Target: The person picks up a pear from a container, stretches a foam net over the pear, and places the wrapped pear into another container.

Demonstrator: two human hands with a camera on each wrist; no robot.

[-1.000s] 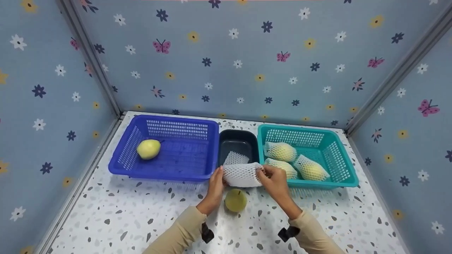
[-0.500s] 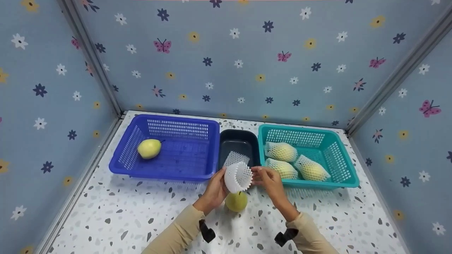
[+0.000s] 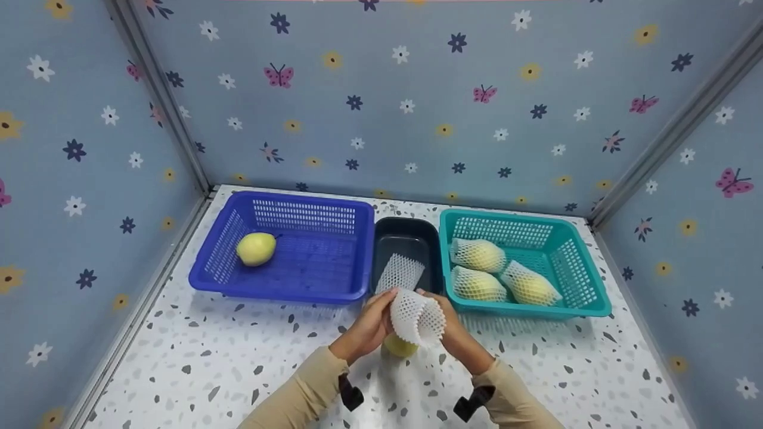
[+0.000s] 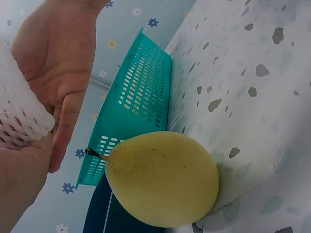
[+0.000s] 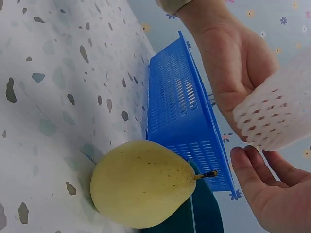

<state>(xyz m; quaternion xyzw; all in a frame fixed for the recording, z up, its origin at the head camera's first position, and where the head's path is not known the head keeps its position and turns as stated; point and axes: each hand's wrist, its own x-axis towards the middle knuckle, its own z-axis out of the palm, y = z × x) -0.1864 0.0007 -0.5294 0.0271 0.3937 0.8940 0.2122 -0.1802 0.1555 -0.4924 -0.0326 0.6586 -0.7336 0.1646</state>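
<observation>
Between the two hands, just above the speckled tabletop (image 3: 197,363), a white foam net sleeve (image 3: 417,317) is held stretched open; the left hand (image 3: 371,325) grips its left edge and the right hand (image 3: 454,332) grips its right edge, fingers curled round the mesh, so the hands sit close together with only the sleeve between them; directly beneath it a bare yellow pear (image 3: 398,346) lies on the table, its stem pointing toward the baskets, not touched by either hand in the wrist views; far of the hands stands a dark tray (image 3: 406,229) holding a flat foam net (image 3: 398,272); left of the tray a blue basket (image 3: 298,205) holds one bare pear (image 3: 256,248) at its left end; right of the tray a teal basket (image 3: 587,286) holds three net-wrapped pears (image 3: 477,254), lying close against one another.
</observation>
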